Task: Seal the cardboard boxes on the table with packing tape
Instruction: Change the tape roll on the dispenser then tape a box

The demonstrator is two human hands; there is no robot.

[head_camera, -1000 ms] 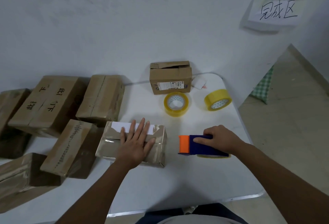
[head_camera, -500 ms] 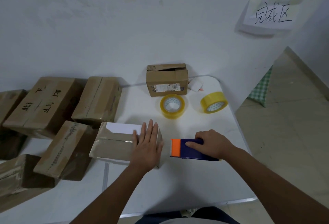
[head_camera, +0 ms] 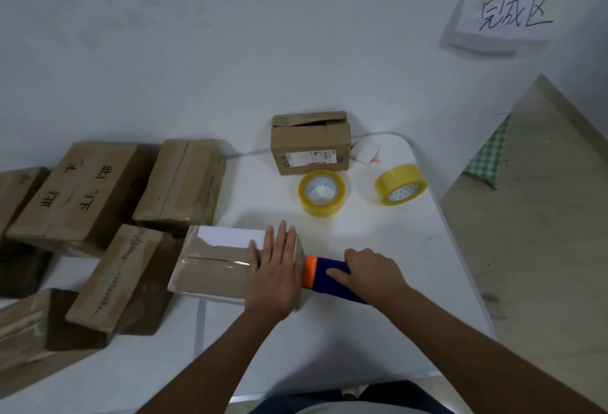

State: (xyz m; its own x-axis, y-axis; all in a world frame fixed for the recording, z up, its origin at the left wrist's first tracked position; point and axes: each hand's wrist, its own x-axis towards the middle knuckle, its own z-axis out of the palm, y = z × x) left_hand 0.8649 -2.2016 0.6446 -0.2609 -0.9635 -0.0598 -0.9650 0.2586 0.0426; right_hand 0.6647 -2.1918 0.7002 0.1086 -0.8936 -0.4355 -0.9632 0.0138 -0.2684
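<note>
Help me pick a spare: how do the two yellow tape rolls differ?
The left roll lies flat, hole up; the right roll stands tilted on its edge. The left roll sits just in front of the small box; the right roll is near the table's right edge. Both are yellow.

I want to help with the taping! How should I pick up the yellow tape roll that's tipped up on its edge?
The tilted tape roll leans with its open hole facing the front of the table. I would come from that side, slip fingers into the hole and press a thumb on the yellow outer band. It stands apart from the flat roll, so nothing seems to block your hand.
</note>
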